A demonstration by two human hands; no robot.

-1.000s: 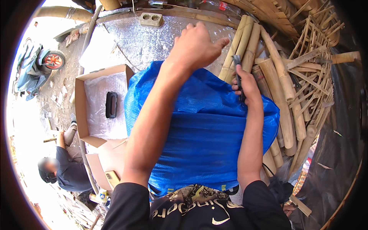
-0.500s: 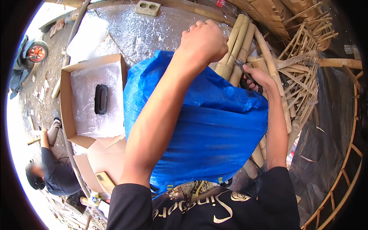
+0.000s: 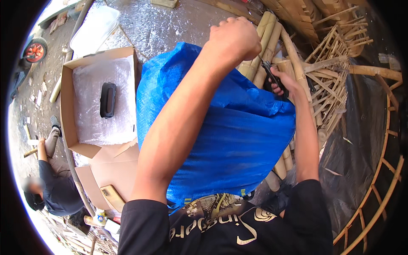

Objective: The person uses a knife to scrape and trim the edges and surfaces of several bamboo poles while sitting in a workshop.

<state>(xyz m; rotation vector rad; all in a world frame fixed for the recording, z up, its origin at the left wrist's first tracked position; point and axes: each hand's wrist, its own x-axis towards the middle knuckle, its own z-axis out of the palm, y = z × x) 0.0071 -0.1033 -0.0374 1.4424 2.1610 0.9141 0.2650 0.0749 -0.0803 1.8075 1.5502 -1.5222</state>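
Observation:
My left hand (image 3: 236, 39) is raised in a fist above the far edge of a blue woven plastic sheet (image 3: 229, 148). What it grips, if anything, is hidden; a thin strand seems to show just below it. To its right, my right hand (image 3: 282, 83) is closed around a dark-handled tool (image 3: 267, 71) that looks like pliers, its jaws pointing up and left toward the fist. The sheet drapes over my lap, bunched along its far edge. Bamboo poles (image 3: 264, 46) lie just beyond both hands.
At the left, an open cardboard box (image 3: 68, 106) lined with clear plastic holds a black handle-shaped piece (image 3: 108, 100). A phone (image 3: 112, 196) rests on a cardboard flap. Bamboo strips (image 3: 329, 91) are heaped at the right. Another person (image 3: 63, 191) sits at the far left.
My left fist has moved slightly right and up. The right hand's tool has tilted and sits nearer below the fist. The whole view has shifted a little.

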